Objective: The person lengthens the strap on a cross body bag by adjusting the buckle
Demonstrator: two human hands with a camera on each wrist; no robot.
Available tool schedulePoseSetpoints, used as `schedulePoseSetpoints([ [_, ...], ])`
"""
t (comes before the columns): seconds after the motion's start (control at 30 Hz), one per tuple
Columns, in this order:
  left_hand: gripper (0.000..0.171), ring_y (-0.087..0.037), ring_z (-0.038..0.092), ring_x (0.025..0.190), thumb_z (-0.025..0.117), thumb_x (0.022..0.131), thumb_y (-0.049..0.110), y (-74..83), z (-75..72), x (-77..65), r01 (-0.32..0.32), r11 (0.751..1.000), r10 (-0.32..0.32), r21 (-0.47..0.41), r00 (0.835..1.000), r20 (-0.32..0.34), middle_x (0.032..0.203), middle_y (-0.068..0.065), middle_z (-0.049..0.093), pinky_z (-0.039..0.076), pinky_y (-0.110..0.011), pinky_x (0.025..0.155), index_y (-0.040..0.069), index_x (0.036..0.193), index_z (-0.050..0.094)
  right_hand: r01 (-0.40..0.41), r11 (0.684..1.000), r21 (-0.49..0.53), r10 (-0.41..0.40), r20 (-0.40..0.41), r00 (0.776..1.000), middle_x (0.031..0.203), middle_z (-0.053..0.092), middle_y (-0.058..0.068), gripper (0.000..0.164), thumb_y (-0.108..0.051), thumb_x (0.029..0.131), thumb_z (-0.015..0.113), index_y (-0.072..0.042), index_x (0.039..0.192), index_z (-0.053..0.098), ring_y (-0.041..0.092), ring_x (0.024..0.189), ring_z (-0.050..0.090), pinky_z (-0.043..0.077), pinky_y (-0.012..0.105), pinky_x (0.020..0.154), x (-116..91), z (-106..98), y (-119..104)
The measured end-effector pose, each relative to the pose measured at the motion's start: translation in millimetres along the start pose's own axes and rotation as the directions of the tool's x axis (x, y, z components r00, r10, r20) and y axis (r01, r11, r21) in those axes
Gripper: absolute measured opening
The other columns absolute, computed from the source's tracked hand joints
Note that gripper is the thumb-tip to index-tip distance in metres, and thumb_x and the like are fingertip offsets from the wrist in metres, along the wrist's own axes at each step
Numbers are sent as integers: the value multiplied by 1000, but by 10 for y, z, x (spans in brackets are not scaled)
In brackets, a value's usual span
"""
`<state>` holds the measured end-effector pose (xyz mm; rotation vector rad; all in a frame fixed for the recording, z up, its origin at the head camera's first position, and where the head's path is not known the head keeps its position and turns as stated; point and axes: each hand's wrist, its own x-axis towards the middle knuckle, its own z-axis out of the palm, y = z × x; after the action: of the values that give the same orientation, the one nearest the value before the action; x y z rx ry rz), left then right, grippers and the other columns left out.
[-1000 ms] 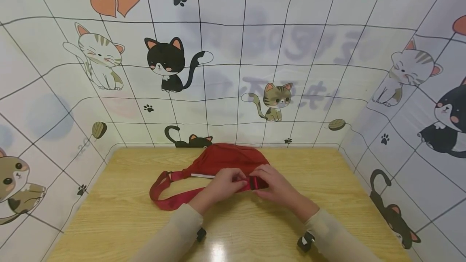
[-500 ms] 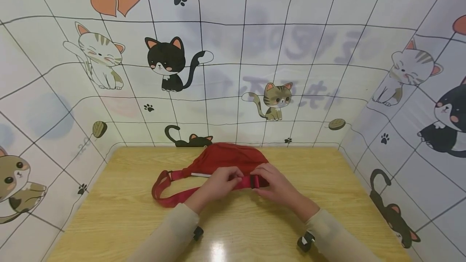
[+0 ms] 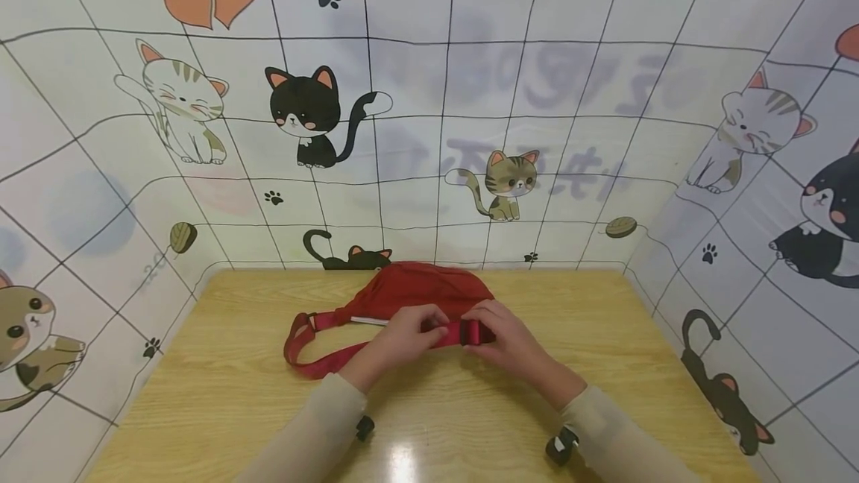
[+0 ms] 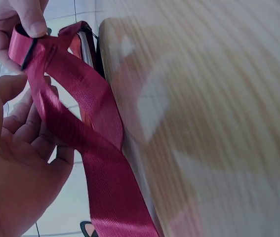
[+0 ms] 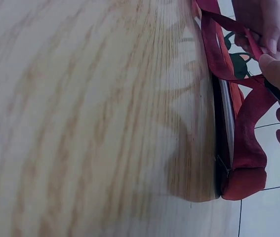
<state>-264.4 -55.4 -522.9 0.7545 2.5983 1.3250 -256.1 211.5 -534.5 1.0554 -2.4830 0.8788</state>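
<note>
A red waist bag (image 3: 429, 293) lies at the back of the table, its strap looped out toward the left. My left hand (image 3: 406, 338) pinches the red strap (image 3: 452, 334) between thumb and fingers. Just to the right, my right hand (image 3: 505, 334) grips the strap at its black slider buckle (image 3: 464, 331). In the left wrist view, the right thumb presses beside the buckle (image 4: 29, 53), and the strap (image 4: 115, 197) hangs in a twisted loop past the left fingers. The right wrist view shows the bag's end (image 5: 246, 182), with the buckle partly hidden by the right thumb.
The wooden table (image 3: 604, 364) meets a white cat-print sheet (image 3: 416, 95) at the back and both sides. A pale zipper strip (image 3: 369, 320) runs along the bag's near edge. Small black devices (image 3: 562, 444) sit at both wrists.
My left hand has shifted slightly left, away from the buckle, baring more strap between the hands. The strap loop at the left has drawn in a little. My right hand barely moves.
</note>
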Motion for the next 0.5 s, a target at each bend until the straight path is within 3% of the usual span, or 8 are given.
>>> schedulePoseSetpoints([
  [0.2, 5, -11, 65, 91, 77, 106, 18, -59, -44, -54, 4, 1000, -4, 1, 1000, 7, 96, 11, 71, 56, -34, 86, 21, 110, 76, -1, 1000, 14, 2, -9, 1000, 125, 69, -2, 59, -8, 77, 103, -8, 128, 74, 18, 118, 63, 61, 41, 98, -7, -4, -12],
  [0.5, 7, -12, 66, 94, 74, 108, 17, -20, -34, -8, -4, 1000, 5, -30, 1000, 19, 98, 11, 72, 56, -32, 88, 23, 110, 75, -32, 997, 74, 32, 3, 999, 127, 66, -1, 57, -6, 81, 100, -9, 130, 71, 18, 119, 61, 62, 41, 96, 5, -38, -48],
])
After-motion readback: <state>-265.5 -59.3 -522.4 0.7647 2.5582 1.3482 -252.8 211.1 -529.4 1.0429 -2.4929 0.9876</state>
